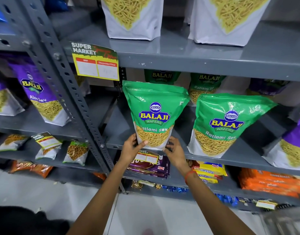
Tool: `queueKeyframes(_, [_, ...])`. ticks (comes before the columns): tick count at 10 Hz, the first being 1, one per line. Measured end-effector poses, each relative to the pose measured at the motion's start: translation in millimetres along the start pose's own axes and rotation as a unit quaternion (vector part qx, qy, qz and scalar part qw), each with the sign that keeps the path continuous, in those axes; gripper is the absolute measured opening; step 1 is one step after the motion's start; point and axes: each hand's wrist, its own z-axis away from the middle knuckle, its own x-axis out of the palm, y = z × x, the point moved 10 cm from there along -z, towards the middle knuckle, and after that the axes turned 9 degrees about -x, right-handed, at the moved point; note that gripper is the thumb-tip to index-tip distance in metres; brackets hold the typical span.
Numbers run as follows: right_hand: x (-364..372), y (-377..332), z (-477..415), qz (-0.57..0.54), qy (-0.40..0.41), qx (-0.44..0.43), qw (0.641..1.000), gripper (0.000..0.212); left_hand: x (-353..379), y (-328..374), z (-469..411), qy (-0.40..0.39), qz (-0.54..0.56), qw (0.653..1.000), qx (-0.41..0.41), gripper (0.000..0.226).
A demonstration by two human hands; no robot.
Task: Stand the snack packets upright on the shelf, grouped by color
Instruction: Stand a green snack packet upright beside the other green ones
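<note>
Both hands clasp the green packet [154, 114] by its bottom corners: left hand [131, 148], right hand [173, 150]. It stands upright at the shelf [247, 155] front edge, near a second green packet [225, 124].

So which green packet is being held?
The front-left green packet, gripped at its base by the left hand and right hand. The other front packet stands free beside it.

A green snack packet [154, 114] stands upright at the shelf [230, 156] edge, between both hands; a second green packet [225, 124] leans just right of the right hand [174, 150].
</note>
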Motion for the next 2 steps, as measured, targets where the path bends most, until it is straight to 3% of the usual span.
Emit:
queueKeyframes(1, [-4.9,-5.1,2.6,0.071,0.004,-0.017,0.997,0.049,4.9,1.7,10.2,-0.005,-0.029,0.999,-0.025,0.048])
queueKeyframes(2, [-14.1,-16.0,6.4,0.228,-0.004,-0.026,0.973,0.053,5.1,11.9,26.7,0.074,-0.176,0.981,-0.046,0.039])
